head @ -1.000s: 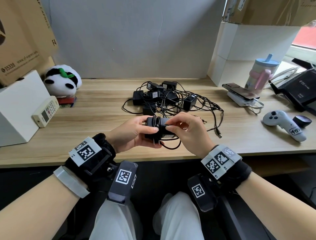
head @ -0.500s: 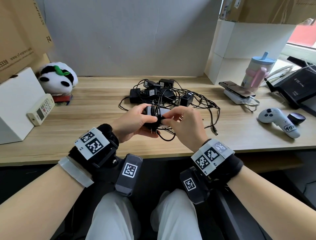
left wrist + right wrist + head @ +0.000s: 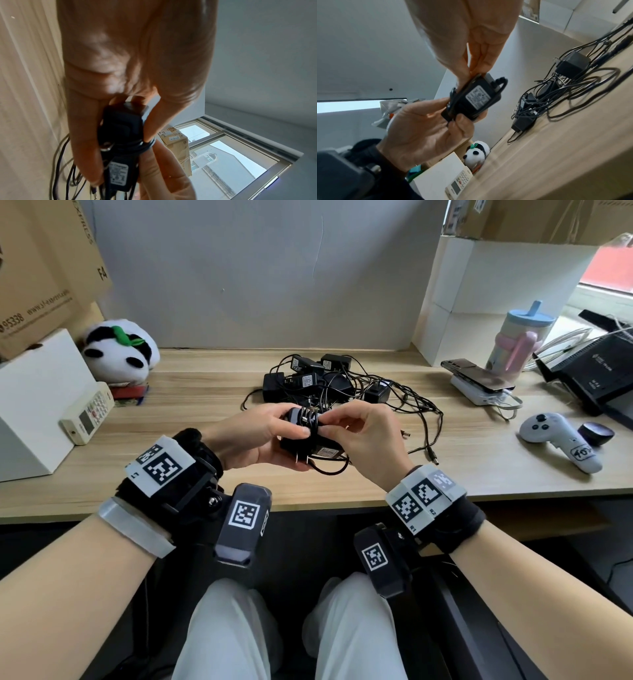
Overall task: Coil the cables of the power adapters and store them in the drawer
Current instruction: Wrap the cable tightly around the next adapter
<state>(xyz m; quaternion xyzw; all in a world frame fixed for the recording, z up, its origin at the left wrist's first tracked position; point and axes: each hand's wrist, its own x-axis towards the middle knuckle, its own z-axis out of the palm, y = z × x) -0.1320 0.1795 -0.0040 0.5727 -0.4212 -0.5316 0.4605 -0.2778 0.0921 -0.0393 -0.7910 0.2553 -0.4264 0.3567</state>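
Observation:
I hold a black power adapter (image 3: 297, 419) over the desk's front edge, with its thin cable (image 3: 137, 144) wound in several turns round its body. My left hand (image 3: 274, 434) grips the adapter from the left, thumb on top of the turns. My right hand (image 3: 344, 424) pinches the cable against the adapter's right side. The right wrist view shows the adapter's label (image 3: 476, 98) and the left hand (image 3: 426, 124) under it. A short loop of cable (image 3: 330, 469) hangs below. A tangled pile of black adapters (image 3: 322, 380) lies behind. No drawer is in view.
A wooden desk (image 3: 205, 392) carries a panda plush (image 3: 120, 350), a remote control (image 3: 87, 417) and a white box (image 3: 30, 405) on the left. On the right lie a white game controller (image 3: 558, 440), a phone on a charger (image 3: 479, 378), a lidded cup (image 3: 517, 344) and a black router (image 3: 596, 374).
The right hand has carried the cable round the adapter again, so the loose loop below is shorter. Both hands have kept hold of the adapter.

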